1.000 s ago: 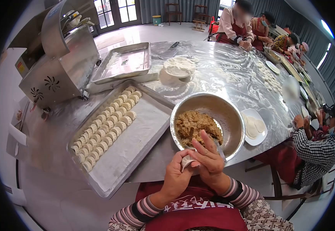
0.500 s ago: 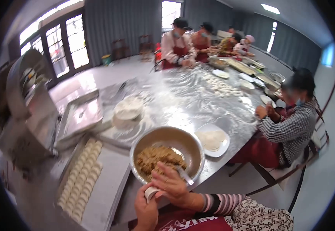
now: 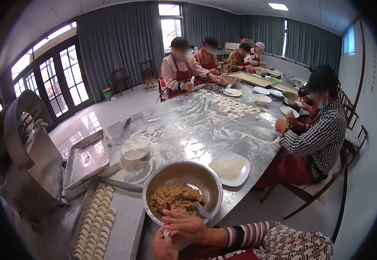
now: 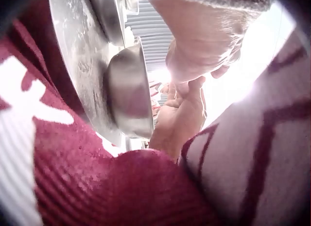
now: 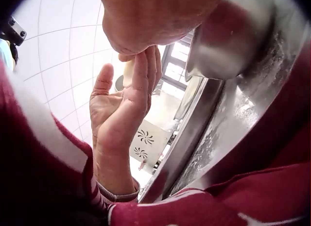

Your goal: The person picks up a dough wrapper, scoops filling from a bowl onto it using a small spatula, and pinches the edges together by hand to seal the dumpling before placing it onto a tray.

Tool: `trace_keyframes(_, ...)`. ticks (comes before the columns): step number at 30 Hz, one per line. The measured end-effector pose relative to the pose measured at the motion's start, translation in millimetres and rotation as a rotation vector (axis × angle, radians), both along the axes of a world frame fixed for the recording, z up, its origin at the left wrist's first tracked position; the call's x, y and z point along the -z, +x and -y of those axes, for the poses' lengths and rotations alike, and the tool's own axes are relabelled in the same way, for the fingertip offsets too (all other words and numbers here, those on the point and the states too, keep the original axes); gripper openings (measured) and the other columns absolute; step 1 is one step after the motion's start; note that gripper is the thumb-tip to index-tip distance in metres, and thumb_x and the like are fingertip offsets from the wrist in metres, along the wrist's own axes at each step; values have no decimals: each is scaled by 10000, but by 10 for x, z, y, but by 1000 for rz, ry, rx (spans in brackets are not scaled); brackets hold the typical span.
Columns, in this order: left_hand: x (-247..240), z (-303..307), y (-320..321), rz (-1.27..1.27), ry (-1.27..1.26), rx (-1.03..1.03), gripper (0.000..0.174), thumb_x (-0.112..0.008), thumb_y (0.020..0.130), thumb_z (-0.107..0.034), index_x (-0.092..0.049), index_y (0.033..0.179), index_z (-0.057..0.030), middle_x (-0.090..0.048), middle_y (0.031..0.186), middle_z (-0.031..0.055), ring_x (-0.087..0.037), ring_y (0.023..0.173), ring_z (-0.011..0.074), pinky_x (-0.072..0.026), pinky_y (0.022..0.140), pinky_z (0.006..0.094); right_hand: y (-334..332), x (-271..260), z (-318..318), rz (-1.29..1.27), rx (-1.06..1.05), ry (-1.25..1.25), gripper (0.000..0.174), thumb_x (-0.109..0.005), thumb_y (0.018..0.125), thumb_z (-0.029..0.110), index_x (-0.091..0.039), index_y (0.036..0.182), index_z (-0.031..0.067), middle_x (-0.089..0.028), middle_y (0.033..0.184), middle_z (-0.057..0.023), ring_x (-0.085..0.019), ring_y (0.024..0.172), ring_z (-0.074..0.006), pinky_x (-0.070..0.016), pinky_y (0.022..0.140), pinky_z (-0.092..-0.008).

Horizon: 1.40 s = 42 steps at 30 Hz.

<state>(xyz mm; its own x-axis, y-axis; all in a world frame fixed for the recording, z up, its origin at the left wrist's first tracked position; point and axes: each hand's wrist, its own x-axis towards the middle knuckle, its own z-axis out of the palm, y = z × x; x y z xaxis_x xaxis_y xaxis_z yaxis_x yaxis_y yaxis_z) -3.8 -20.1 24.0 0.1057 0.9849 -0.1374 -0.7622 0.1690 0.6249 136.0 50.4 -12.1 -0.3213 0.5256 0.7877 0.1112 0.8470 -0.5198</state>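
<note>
At the near edge of the table, my left hand point(image 3: 164, 248) holds a small pale dumpling point(image 3: 166, 233), partly hidden by the fingers. My right hand point(image 3: 187, 227) lies close against it, fingers stretched over the top and thumb side pinching at the dough. In the right wrist view, the dumpling point(image 5: 129, 73) shows as a pale strip along the left hand's fingers, under the right hand point(image 5: 155, 22). Just beyond the hands stands a metal bowl point(image 3: 218, 186) of brown minced filling point(image 3: 175, 197), with a spoon point(image 3: 202, 211) in it.
A tray point(image 3: 125, 219) with rows of finished dumplings point(image 3: 95, 223) is at left. Round wrappers point(image 3: 227, 168) lie on a white plate point(image 3: 242, 175) beyond the bowl. A flour bowl point(image 3: 135, 151), an empty-looking tray point(image 3: 86, 162) and a metal machine point(image 3: 28, 173) stand further left. A person point(image 3: 316, 125) sits at right.
The head view has swung up and to the right, so the hands now sit lower in it. Both hands stay together at the dumpling, right fingers now closer over it.
</note>
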Motion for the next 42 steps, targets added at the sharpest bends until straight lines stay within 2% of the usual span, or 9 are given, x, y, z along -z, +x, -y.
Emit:
trace_keyframes(1,20,-28,-7,-3,-13,-12,360,-569,891,-38,-521,1246,-6,-617,1061,99,-612,879,205,-513,793,311,-16,7,7,-31,-26,4,339,-684,834,152,-647,1142,15,-635,1200,-139,-504,1258,-343,-399,1027,-438)
trace_keyframes(3,141,-43,-92,13,213,79,549,-494,979,-383,-404,1337,23,-524,1246,108,-530,1139,193,-437,985,348,16,-58,35,-52,-101,-141,342,-691,834,145,-639,1139,-1,-630,1193,-159,-486,1267,-365,-403,1037,-431)
trace_keyframes(5,163,-6,-152,-145,117,94,692,-375,980,-525,-355,1384,36,-488,1320,115,-482,1220,207,-382,1048,373,39,-147,3,-68,-168,-220,371,-723,809,129,-633,1136,-20,-610,1229,-179,-461,1287,-376,-396,1046,-436)
trace_keyframes(14,493,-43,-225,125,146,236,631,-400,981,-505,-368,1387,-23,-522,1289,58,-509,1183,164,-389,1043,347,12,-63,-46,-20,-291,-311,213,-656,823,63,-713,1024,20,-642,1187,-178,-493,1258,-384,-411,1035,-444)
trace_keyframes(17,922,-95,-164,-136,127,129,534,-413,990,-471,-455,1321,-54,-568,1206,38,-535,1124,144,-433,996,334,-46,-130,-45,32,-254,-259,434,-680,833,349,-673,1102,9,-654,1140,-204,-531,1196,-435,-436,998,-479)
trace_keyframes(18,796,-117,-195,50,132,186,498,-417,991,-465,-490,1275,-63,-575,1171,17,-538,1090,122,-449,968,317,-72,-136,-26,32,-255,-256,451,-681,834,357,-660,1130,16,-667,1103,-206,-535,1186,-446,-446,985,-482)
trace_keyframes(23,377,-33,-160,198,81,215,409,-445,973,-493,-576,1102,-127,-566,1025,-80,-526,947,43,-470,878,228,-51,139,-119,158,-218,-229,178,-664,813,177,-691,783,4,-680,1044,-226,-561,1147,-462,-456,975,-473)
trace_keyframes(33,478,-15,-225,162,178,273,424,-432,947,-580,-521,1045,-176,-474,841,-119,-463,775,14,-421,654,171,-511,-23,-222,266,-440,-73,146,-688,788,139,-694,823,-2,-684,1043,-202,-581,1126,-428,-454,950,-474)
trace_keyframes(42,402,39,-273,240,179,248,422,-413,939,-603,-507,1016,-198,-434,780,-111,-448,716,41,-398,627,184,-446,-257,-91,370,-469,18,150,-711,762,101,-698,863,-8,-687,1042,-178,-601,1105,-395,-452,924,-474)
